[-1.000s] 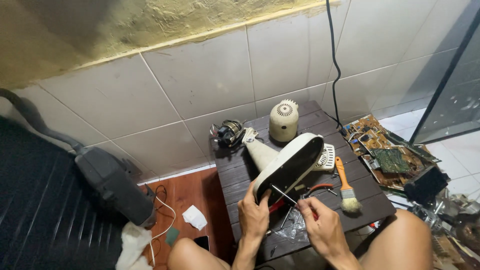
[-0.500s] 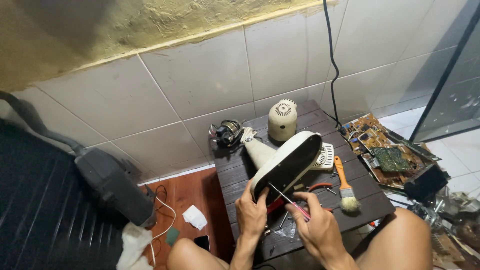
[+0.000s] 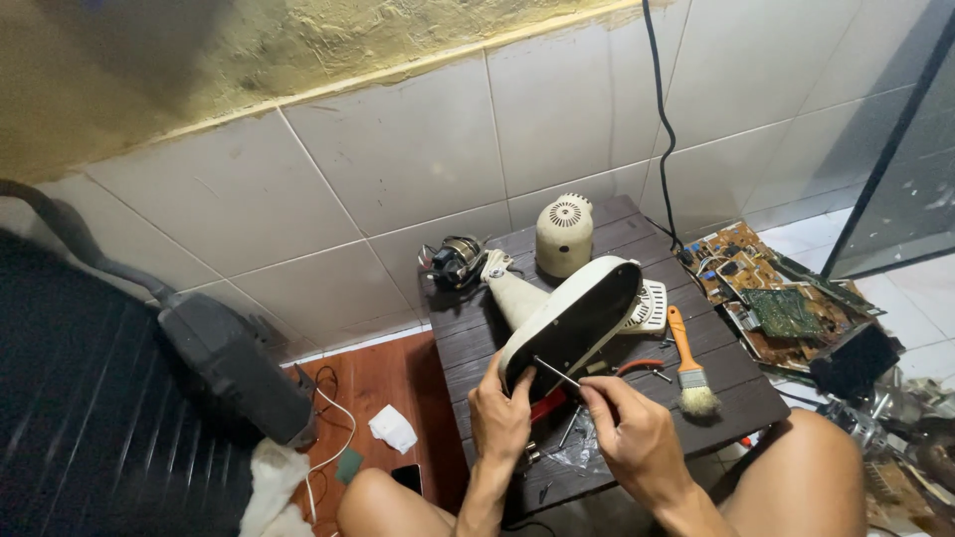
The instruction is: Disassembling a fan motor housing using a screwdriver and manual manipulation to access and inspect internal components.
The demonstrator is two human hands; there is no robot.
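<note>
A cream fan base (image 3: 577, 318) lies tipped on its side on a dark slatted wooden table (image 3: 726, 393), its dark underside facing me. My left hand (image 3: 500, 418) grips the lower rim of the base. My right hand (image 3: 632, 433) holds a thin screwdriver (image 3: 557, 371) whose tip touches the dark underside. The fan's neck leads back to a bare motor (image 3: 458, 262). Red-handled pliers (image 3: 547, 406) lie partly hidden under the base and my hands.
A cream motor cover (image 3: 564, 234) stands at the table's back. An orange-handled brush (image 3: 686, 363) lies to the right. Circuit boards (image 3: 771, 298) are heaped on the floor at right. A black cable (image 3: 665, 129) runs down the tiled wall. A dark bag (image 3: 229, 368) sits left.
My right hand has shifted left with the screwdriver, bringing its tip onto the base's underside. My left hand has stayed on the rim.
</note>
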